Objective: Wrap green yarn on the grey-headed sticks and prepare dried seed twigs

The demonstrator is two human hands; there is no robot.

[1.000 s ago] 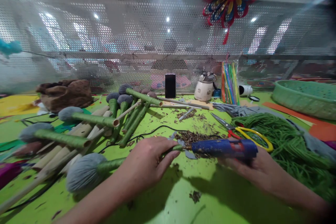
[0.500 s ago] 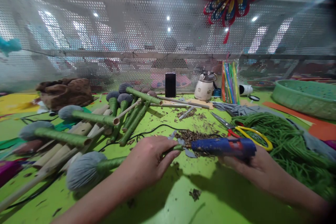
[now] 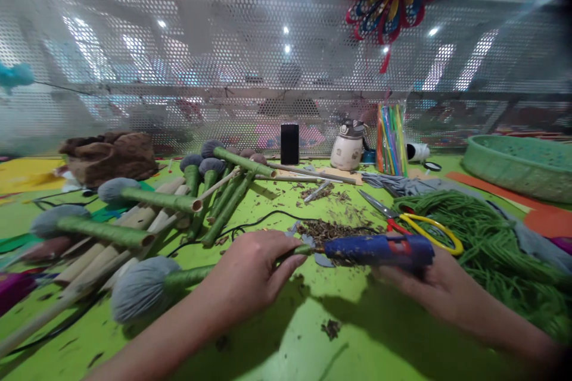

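Just above the middle of the bench [image 3: 286, 348], between the two hands, a green stem [image 3: 304, 249] and a glue gun [image 3: 375, 251] lie nearly in one line, end to end. Both long axes run crosswise, left to right. The left hand [image 3: 250, 268] is closed over the stem, thumb and fingers pinched narrow, so that only a short tip pokes out toward the right. The right hand [image 3: 440, 286] is wrapped around the glue gun from behind; its trigger cannot be made out. The nozzle [image 3: 319, 249] points left, straight at the stem's tip, and is at it or just beside it; whether they touch is too small to tell.

Of the two hands, the left is the nearer to that meeting point, with the right set back by the gun's length. On the left hand's far side a grey head [image 3: 143, 290] with a green handle leads in under the wrist, tilted slightly; it may be one piece with the stem, but the hand hides the join. My judgement is that everything turns on this small gap, and on keeping tip and nozzle level and in line
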